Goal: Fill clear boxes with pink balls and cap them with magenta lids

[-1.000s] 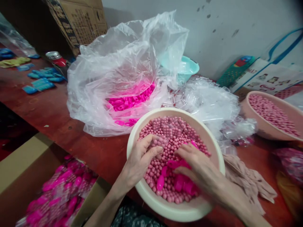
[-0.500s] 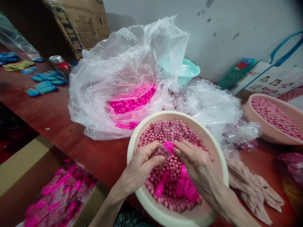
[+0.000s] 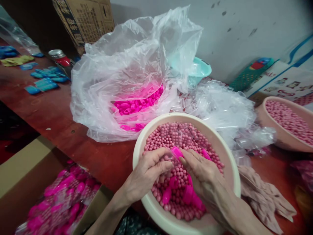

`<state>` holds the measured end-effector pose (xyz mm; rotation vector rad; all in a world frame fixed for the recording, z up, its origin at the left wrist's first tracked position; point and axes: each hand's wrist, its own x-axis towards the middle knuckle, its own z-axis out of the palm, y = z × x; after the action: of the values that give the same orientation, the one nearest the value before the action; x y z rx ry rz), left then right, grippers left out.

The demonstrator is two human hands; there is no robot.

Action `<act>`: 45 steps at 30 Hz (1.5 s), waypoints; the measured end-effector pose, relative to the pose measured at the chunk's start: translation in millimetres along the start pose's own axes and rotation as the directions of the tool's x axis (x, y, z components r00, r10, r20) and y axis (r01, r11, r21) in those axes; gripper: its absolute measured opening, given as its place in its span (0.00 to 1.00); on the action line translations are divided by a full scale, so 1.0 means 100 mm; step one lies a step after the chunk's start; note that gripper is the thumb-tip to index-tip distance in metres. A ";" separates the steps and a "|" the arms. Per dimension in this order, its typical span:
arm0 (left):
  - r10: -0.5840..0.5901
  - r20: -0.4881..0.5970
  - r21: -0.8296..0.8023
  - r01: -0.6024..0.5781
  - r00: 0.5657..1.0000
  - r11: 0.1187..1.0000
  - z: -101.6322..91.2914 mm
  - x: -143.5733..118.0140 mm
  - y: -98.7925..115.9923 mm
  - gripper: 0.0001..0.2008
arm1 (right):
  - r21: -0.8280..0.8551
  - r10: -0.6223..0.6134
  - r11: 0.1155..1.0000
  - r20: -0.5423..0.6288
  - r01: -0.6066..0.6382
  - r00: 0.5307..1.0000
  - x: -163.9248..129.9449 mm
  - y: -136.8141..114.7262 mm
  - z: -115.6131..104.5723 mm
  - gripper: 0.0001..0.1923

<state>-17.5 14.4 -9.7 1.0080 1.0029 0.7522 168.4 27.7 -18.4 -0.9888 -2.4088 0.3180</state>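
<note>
**Two hands pinching a pink cap over a basin of beads**

The red-brown table (image 3: pixel 61 120) is carrying a big clear plastic bag (image 3: pixel 127 71) of bright pink caps, with a heap of clear plastic pieces (image 3: pixel 220 107) lying beside it. Nearer the person, a cream basin (image 3: pixel 227 163) is sitting at the table's front edge, filled with dull pink beads (image 3: pixel 176 137). Over it, the left hand (image 3: pixel 146 173) and the right hand (image 3: pixel 200 169) are meeting, both clenched in a pinch around one pink cap (image 3: pixel 176 151) and what seems a small clear piece. Loose caps are lying on the beads below. The basin is overhanging the edge slightly, so a downward press on its near rim could tip it; a slipped pinch would likely drop the cap among the beads.
</note>
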 end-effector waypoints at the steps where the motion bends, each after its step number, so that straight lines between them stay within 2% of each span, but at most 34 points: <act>1: 0.008 -0.003 -0.003 -0.008 1.000 1.000 0.00 0.00 0.00 0.06 | -0.004 -0.008 1.000 0.007 0.008 1.000 -0.01 0.01 0.01 0.24; 6: 0.067 -0.032 0.026 -0.066 0.997 0.997 0.00 0.00 -0.05 0.07 | -0.219 0.022 0.976 0.011 -0.019 1.000 -0.03 -0.07 0.11 0.17; 10: 0.087 -0.139 0.105 -0.073 0.986 0.992 -0.01 -0.01 -0.07 0.17 | -0.338 0.103 0.936 -0.019 -0.103 0.994 0.05 -0.20 0.19 0.24; 13: 0.111 -0.158 0.110 -0.094 0.981 0.989 -0.02 -0.01 -0.07 0.18 | -0.318 0.107 0.941 -0.056 -0.120 0.993 0.15 -0.25 0.18 0.21; 17: 0.132 -0.135 0.007 -0.132 0.982 0.991 -0.03 0.00 -0.09 0.16 | -0.211 0.067 0.973 -0.117 -0.091 0.991 0.23 -0.27 0.14 0.13; 22: 0.119 -0.084 -0.071 -0.125 0.989 0.990 -0.03 -0.01 -0.09 0.16 | -0.218 -0.029 0.976 -0.142 -0.003 0.989 0.23 -0.25 0.15 0.13; 24: 0.117 -0.074 -0.059 -0.122 0.990 0.991 -0.03 -0.02 -0.09 0.15 | -0.211 -0.021 0.977 -0.141 -0.009 0.990 0.23 -0.25 0.14 0.14; 26: 0.105 -0.071 -0.061 -0.109 0.992 0.992 -0.03 -0.02 -0.08 0.14 | -0.130 0.028 0.991 -0.118 -0.043 0.993 0.24 -0.24 0.09 0.15; 28: 0.093 -0.078 -0.100 -0.100 0.993 0.990 -0.03 -0.02 -0.07 0.13 | 0.058 0.113 0.992 -0.019 -0.112 0.993 0.24 -0.22 0.02 0.16; 31: 0.080 -0.067 -0.137 -0.088 0.995 0.987 -0.02 -0.01 -0.07 0.15 | 0.377 0.248 0.881 0.143 -0.285 0.958 0.25 -0.17 -0.09 0.12; 34: 0.051 -0.050 -0.135 -0.057 0.997 0.989 -0.02 0.00 -0.06 0.19 | 0.475 0.343 0.794 0.164 -0.379 0.925 0.23 -0.13 -0.10 0.14; 37: 0.034 -0.049 -0.118 -0.039 0.998 0.992 -0.02 0.02 -0.05 0.15 | 0.411 0.264 0.870 0.076 -0.271 0.962 0.19 -0.11 -0.04 0.14; 40: 0.051 -0.048 -0.058 -0.053 0.998 0.997 -0.02 0.01 -0.05 0.09 | 0.186 0.061 0.981 -0.036 -0.054 0.997 0.12 -0.08 0.01 0.21; 43: 0.088 -0.045 0.004 -0.088 0.995 0.996 -0.03 0.00 -0.04 0.08 | -0.060 -0.117 0.991 0.000 0.117 0.993 0.07 -0.03 0.00 0.27; 45: 0.101 -0.041 0.029 -0.100 0.994 0.995 -0.03 -0.01 -0.04 0.08 | -0.142 -0.157 0.976 0.064 0.165 0.986 0.05 -0.01 -0.03 0.29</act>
<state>-20.5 13.0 -14.0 1.0760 1.0066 0.8476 166.4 30.8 -13.2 -0.8491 -2.5714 0.1110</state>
